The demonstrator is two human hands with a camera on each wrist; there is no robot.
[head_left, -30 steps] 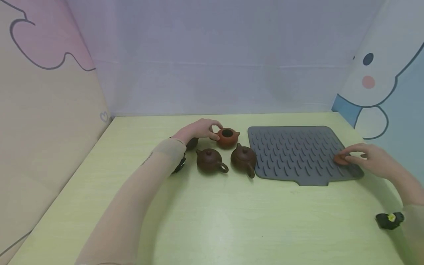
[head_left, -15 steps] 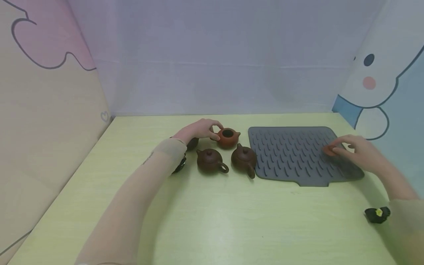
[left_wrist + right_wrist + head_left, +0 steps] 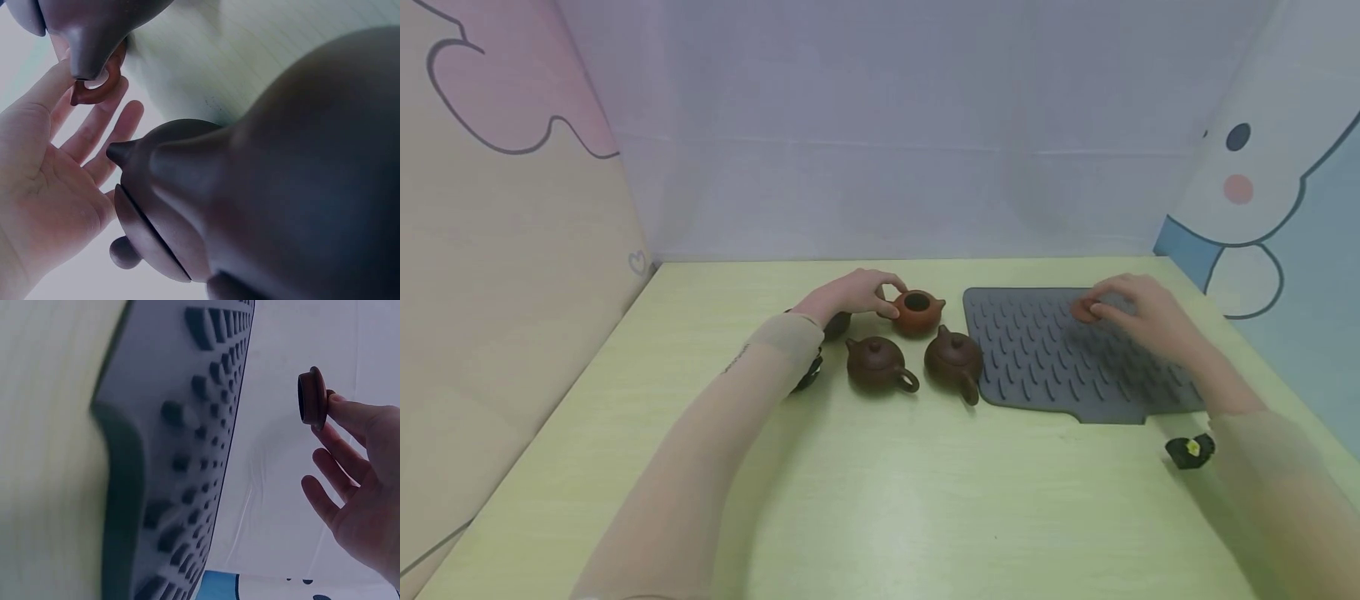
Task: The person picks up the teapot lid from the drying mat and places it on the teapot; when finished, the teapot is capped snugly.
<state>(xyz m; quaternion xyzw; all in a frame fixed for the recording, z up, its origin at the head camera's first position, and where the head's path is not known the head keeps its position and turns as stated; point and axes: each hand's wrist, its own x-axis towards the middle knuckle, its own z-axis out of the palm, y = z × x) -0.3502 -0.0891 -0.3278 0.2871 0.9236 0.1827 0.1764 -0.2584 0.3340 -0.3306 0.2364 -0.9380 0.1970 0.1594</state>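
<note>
An orange-brown teapot (image 3: 917, 313) without its lid stands toward the back of the table, its round opening facing up. My left hand (image 3: 857, 293) holds it at the handle (image 3: 103, 87), thumb and fingers on either side. Above the grey mat, my right hand (image 3: 1142, 312) pinches a small orange-brown lid (image 3: 1086, 311) by its knob. In the right wrist view the lid (image 3: 311, 398) is tilted on edge and clear of the mat, with the other fingers loosely spread.
Two dark brown lidded teapots, one (image 3: 876, 364) left of the other (image 3: 953, 363), stand in front of the orange-brown one. Another dark pot (image 3: 837, 326) is mostly hidden behind my left wrist. The ridged grey mat (image 3: 1111, 414) lies right of them.
My right hand has lifted the lid from the mat's right side and carried it left and toward the back. My left hand and the teapots have stayed put.
</note>
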